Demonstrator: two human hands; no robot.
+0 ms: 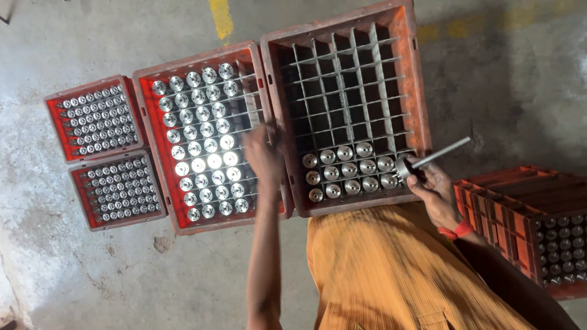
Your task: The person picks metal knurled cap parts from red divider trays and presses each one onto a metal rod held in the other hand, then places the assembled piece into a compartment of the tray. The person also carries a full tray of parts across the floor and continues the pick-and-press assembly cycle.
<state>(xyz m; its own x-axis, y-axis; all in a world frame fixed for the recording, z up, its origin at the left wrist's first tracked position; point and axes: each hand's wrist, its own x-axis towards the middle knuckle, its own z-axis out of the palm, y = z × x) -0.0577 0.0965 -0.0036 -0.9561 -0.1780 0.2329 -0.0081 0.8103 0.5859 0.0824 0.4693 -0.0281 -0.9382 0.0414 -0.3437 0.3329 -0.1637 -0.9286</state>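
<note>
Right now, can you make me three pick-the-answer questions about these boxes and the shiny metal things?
1. Where is the left hand?
A. over the full crate
B. on the floor
C. on the stacked crates

2. What colour are the crates?
A. blue
B. red-orange
C. green

3. How is the divided crate in front of the person?
A. full
B. turned over
C. mostly empty, with metal parts only in its near rows

Answers:
1 A: it reaches over the full crate of round metal parts.
2 B: every crate wall shows red-orange.
3 C: only the near rows hold parts; the right hand holds a metal part with a long rod at its corner.
</note>
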